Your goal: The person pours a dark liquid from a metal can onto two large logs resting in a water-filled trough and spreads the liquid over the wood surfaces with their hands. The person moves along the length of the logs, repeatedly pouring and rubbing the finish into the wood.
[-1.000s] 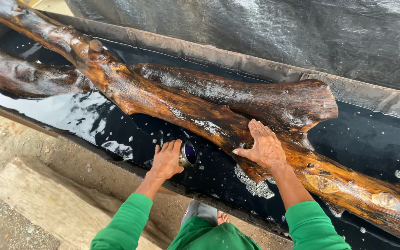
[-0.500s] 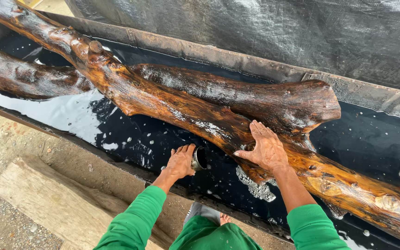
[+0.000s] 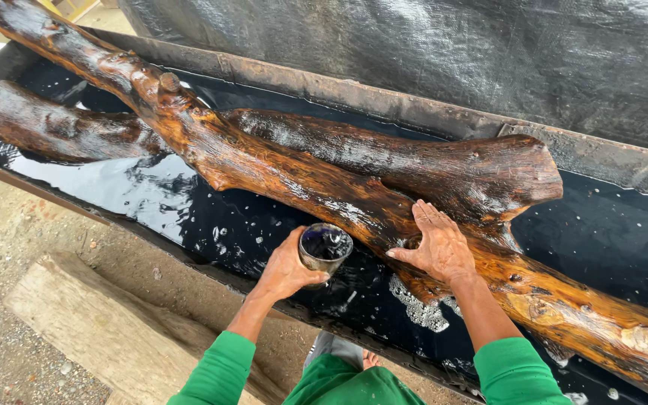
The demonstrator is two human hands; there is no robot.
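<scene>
Holding a small round cup (image 3: 325,247) full of dark liquid, the left hand (image 3: 285,268) is clamped around its side, just above the black liquid in the trough (image 3: 414,120). At about 3 o'clock from the cup, the right hand (image 3: 438,245) lies flat with fingers spread on the forked log (image 3: 324,172), gripping nothing. Most of the log's upper face already gleams wet and dark amber; the stretch toward 4 o'clock looks paler and duller, so it seems less soaked. Nearer, at 7 o'clock, a pale timber block (image 3: 106,330) lies on the gravel ground beside the trough wall. Foam patches float near the log. Beyond, at 12 o'clock, a grey tarpaulin (image 3: 429,52) hangs behind the far rim.
</scene>
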